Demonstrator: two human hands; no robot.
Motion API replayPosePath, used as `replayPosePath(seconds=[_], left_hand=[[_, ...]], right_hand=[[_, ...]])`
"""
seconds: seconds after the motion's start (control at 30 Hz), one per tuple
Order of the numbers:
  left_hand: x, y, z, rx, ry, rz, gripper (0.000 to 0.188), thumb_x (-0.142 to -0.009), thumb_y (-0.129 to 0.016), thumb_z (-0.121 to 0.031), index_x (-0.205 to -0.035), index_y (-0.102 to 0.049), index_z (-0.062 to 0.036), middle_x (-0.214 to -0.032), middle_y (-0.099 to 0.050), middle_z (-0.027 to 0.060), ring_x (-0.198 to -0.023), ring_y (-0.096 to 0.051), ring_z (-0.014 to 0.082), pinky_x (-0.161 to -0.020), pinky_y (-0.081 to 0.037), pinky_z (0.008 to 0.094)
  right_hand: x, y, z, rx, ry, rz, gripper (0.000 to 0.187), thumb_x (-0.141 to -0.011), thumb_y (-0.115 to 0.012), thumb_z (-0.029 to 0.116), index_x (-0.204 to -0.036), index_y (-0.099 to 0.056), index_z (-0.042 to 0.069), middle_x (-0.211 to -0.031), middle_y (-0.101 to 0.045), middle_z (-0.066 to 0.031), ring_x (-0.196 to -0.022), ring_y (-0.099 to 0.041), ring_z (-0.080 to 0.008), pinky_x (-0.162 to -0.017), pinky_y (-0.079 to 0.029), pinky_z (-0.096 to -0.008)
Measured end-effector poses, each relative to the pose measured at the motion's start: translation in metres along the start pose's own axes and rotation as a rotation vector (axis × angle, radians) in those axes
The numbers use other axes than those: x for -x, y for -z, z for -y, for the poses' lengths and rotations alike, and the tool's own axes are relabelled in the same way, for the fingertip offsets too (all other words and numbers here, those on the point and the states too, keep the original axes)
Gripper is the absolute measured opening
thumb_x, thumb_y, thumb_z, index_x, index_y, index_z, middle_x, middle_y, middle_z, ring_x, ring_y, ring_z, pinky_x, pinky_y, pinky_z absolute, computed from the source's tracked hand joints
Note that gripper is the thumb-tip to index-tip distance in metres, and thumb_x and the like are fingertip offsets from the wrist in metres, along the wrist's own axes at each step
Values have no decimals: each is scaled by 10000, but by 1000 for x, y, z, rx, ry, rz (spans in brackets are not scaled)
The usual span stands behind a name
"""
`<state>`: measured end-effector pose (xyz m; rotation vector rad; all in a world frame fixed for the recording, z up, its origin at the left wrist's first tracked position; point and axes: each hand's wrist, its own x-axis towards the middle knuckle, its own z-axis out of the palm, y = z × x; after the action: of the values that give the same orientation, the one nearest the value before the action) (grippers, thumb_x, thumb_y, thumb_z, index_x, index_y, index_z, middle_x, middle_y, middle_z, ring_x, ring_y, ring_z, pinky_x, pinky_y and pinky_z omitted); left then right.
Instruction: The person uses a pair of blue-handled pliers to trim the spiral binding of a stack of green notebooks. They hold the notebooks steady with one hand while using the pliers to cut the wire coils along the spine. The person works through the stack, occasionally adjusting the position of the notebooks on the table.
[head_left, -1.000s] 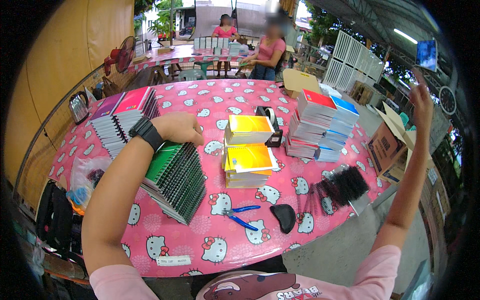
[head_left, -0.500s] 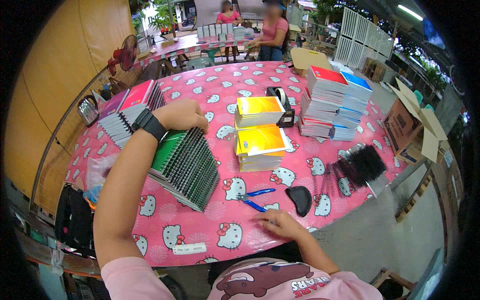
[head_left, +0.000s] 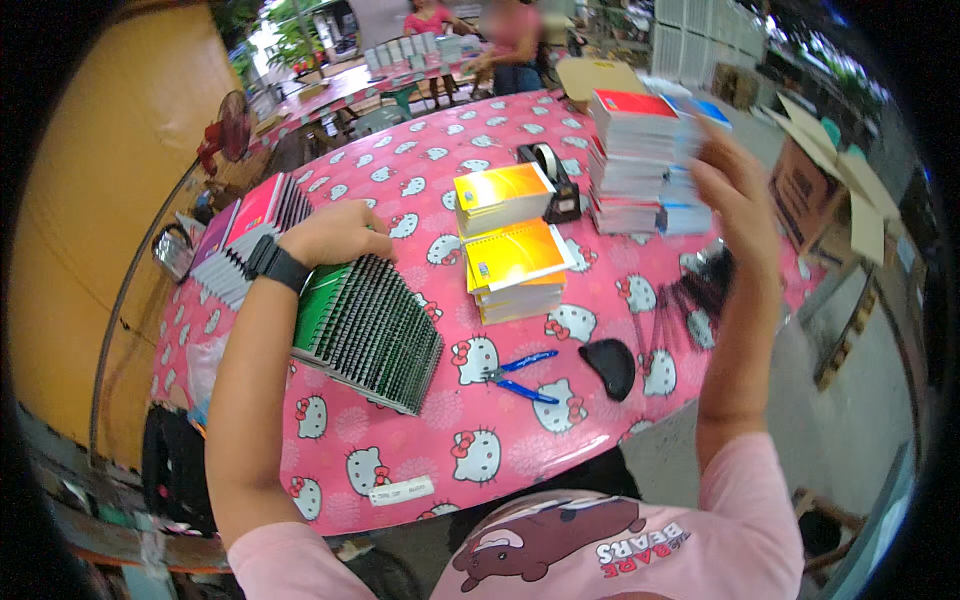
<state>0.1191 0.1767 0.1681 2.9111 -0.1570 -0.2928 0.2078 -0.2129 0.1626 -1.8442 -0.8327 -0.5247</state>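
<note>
My left hand (head_left: 340, 235), with a black watch on its wrist, has its fingers curled over the far top edge of a stack of green spiral notebooks (head_left: 370, 335). The stack leans, its black coil bindings facing me. My right hand (head_left: 735, 190) is raised and smeared by motion, in front of the blue-covered stack (head_left: 685, 185), apparently holding nothing large. Blue-handled pliers (head_left: 525, 378) lie open on the table beside a black half-moon-shaped object (head_left: 608, 370). Behind my right forearm, loose black binding coils (head_left: 685, 295) are partly hidden.
Yellow notebooks (head_left: 515, 255) stand mid-table near a black tape dispenser (head_left: 550, 185). A red-covered stack (head_left: 632, 165) is to the right; red and purple notebooks (head_left: 255, 220) are at left. An open carton (head_left: 810, 195) stands beyond the right edge. Two people work at a far table.
My right hand has risen from near the pliers to the far right, by the blue-covered stack. My left hand stays on the green notebooks. The view has shifted slightly.
</note>
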Motion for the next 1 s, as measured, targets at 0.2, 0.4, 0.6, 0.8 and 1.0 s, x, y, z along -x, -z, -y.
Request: replayPosePath(seconds=[0.2, 0.4, 0.6, 0.8, 1.0], left_hand=[[-1, 0, 11, 63, -6, -32, 297, -708, -618, -336, -808, -700, -69, -739, -651, 148, -696, -625, 267, -661, -472, 356], [-1, 0, -3, -44, 23, -12, 258, -761, -586, -269, -855, -709, -63, -771, -677, 96, -721, -632, 187, -689, -472, 296], [4, -2, 3, 47, 3, -55, 322, -704, -609, -353, -821, -694, -65, -717, -639, 157, -664, -614, 276, -635, -468, 364], [8, -1, -2, 20, -22, -62, 309, -733, -608, -348, -799, -693, -59, -725, -644, 149, -667, -617, 262, -625, -462, 357], [10, 3, -4, 131, 26, 17, 260, -743, -590, -279, -854, -709, -76, -794, -680, 103, -737, -638, 209, -705, -478, 308]], right_hand=[[-10, -97, 64, 221, 491, 1022, 313, -781, -561, 101, -1091, -565, 55, -780, -614, -159, -693, -602, -304, -610, -471, -394], [121, -64, 5, -464, 140, 1606, 325, -852, -547, 226, -1120, -564, 42, -819, -614, -122, -690, -598, -248, -622, -475, -353], [342, -28, -214, 51, -786, 1736, 340, -833, -571, 283, -1070, -614, 43, -1031, -624, -110, -902, -593, -198, -784, -471, -341], [381, -79, -315, 508, -600, 511, 402, -764, -645, 262, -1101, -603, 47, -1156, -593, -106, -1021, -582, -246, -888, -443, -352], [350, -101, -330, 594, -772, 448, 398, -766, -642, 265, -1097, -605, 47, -1153, -595, -108, -1022, -581, -248, -888, -442, -354]])
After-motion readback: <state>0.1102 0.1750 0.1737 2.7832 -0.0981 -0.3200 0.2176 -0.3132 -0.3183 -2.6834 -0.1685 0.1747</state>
